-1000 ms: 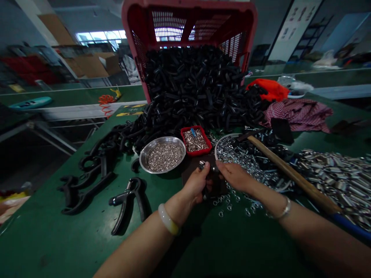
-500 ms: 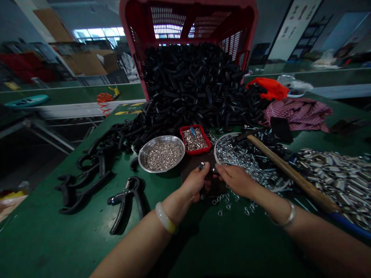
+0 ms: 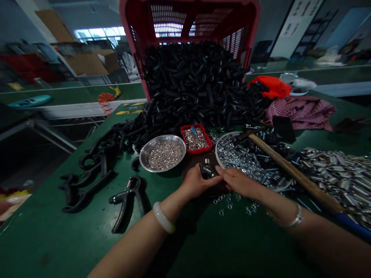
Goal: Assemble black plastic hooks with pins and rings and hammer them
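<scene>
Over a dark plate [image 3: 188,164] at the table's middle, my left hand [image 3: 197,181] is closed on a black part [image 3: 207,172]. My right hand [image 3: 232,178] meets it from the right, its fingers pinched at the part's right end; any small piece between them is hidden. A short silver cylinder [image 3: 206,162] shows just beyond the black part. Behind my hands are a steel bowl [image 3: 142,159] of small metal pieces and a red tray [image 3: 209,148] of pins with a blue item on top.
A red crate [image 3: 131,38] spills black handles toward me. At right are a round container [image 3: 217,148] of metal hardware, a hammer [image 3: 290,170] and piled metal tubes [image 3: 344,173]. An assembled hand grip [image 3: 126,200] lies at left, small rings [image 3: 230,206] near my right hand.
The black part has turned in my left hand and now lies more level. My left fingers have shifted to point right, and the silver cylinder now shows beyond them.
</scene>
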A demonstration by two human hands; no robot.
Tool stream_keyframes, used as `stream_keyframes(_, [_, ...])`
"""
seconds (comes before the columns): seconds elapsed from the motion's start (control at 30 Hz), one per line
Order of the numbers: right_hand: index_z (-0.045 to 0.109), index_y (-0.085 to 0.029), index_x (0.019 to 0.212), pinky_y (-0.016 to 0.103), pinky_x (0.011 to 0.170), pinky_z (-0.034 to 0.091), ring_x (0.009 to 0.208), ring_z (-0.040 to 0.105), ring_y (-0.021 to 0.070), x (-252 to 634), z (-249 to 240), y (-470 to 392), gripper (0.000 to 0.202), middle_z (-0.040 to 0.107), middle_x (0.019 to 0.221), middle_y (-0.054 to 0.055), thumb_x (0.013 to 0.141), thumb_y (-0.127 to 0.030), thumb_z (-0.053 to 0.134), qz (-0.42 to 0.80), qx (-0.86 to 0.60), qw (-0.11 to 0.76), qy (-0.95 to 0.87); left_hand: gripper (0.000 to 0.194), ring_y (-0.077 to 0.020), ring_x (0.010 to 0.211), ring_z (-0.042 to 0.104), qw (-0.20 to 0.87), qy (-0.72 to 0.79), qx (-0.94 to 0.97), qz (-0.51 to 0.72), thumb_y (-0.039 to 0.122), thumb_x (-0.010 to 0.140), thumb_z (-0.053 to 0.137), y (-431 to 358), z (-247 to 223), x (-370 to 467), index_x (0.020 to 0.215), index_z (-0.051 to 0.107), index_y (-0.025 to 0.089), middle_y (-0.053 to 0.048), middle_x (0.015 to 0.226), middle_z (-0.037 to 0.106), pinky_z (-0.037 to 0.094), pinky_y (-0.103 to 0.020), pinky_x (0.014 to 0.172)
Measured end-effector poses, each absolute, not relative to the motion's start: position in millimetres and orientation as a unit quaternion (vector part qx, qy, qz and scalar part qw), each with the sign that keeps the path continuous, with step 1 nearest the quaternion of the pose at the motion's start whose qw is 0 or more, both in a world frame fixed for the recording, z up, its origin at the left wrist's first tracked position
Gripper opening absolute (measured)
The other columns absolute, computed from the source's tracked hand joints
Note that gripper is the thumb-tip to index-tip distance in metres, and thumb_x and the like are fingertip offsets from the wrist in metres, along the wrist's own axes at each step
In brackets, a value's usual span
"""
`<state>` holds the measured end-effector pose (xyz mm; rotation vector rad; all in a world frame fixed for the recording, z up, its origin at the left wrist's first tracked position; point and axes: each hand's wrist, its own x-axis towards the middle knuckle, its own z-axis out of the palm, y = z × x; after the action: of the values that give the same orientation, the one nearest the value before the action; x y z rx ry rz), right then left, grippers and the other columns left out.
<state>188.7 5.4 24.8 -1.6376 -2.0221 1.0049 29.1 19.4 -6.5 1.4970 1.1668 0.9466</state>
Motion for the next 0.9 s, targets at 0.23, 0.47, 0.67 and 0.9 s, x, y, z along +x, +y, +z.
stream_keyframes(0.23, [0.059,-0.022,0.107,0.038,0.082,0.043,0.099,0.054,0.0193,210.8,17.0,31.2,0.028,0.063,0.102,0.007,0.085,-0.025,0.042,0.053,-0.394,0.124,-0.909,0.039,-0.0197,0.063,0.055,0.408,0.404,0.78,0.247,0.042,0.049,0.076,39.7,2.0,17.1,0.076,0.061,0.019,-0.002,0.063,0.057,0.039,-0.027,0.059])
stream_keyframes(0.47, [0.065,-0.017,0.089,0.033,0.067,0.044,0.088,0.054,0.0241,191.5,4.0,16.3,0.022,0.061,0.086,0.01,0.082,-0.028,0.048,-0.067,-0.528,0.062,-0.844,0.061,-0.0352,0.098,0.048,0.104,0.449,0.877,0.134,0.058,0.056,0.067,46.0,4.7,16.6,0.101,0.061,0.017,-0.016,0.104,0.056,0.035,-0.041,0.082])
stream_keyframes(0.67, [0.062,-0.02,0.104,0.032,0.062,0.041,0.089,0.054,0.024,248.7,34.2,15.8,0.037,0.059,0.101,0.012,0.085,-0.041,0.037,-0.131,-0.627,0.096,-0.762,0.06,-0.0294,0.103,0.049,0.063,0.448,0.889,0.076,0.064,0.075,0.042,73.6,25.0,10.7,0.117,0.054,0.024,-0.012,0.117,0.054,0.037,-0.036,0.083])
stream_keyframes(0.9, [0.062,-0.015,0.086,0.037,0.057,0.033,0.074,0.057,0.0265,349.4,47.4,14.7,0.043,0.061,0.089,0.019,0.084,-0.048,0.033,-0.025,-0.774,-0.082,-0.627,0.029,-0.03,0.096,0.057,0.034,0.604,0.796,-0.04,0.034,0.073,0.061,162.9,33.9,24.6,0.095,0.067,0.016,-0.016,0.1,0.064,0.042,-0.035,0.077])
